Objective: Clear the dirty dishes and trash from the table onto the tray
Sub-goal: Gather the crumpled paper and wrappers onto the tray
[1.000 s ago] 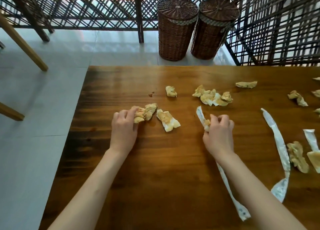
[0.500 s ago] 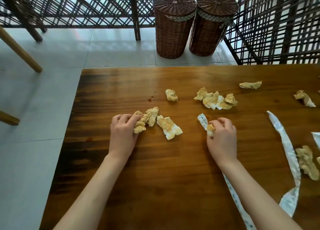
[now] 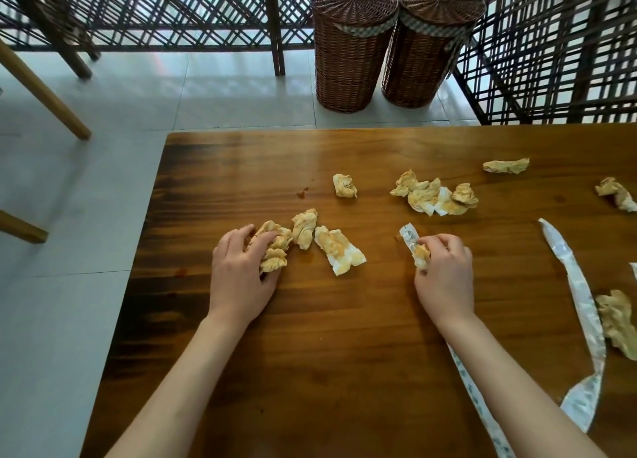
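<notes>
Greasy crumpled napkins [image 3: 274,251] sit under the left hand [image 3: 238,271], fingers curled round them. The right hand [image 3: 444,275] pinches a napkin wad [image 3: 421,255] and paper wrapper strip [image 3: 408,235]. Squeeze each bunch tight before lifting, lest scraps drop.

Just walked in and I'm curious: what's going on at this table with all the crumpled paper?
A person is gathering stained, crumpled napkins off a wooden table. The left hand grips a wad of napkins; the right hand pinches a small napkin scrap together with a long paper wrapper strip. More napkins lie scattered, such as a cluster farther back. No tray is in view.
</notes>
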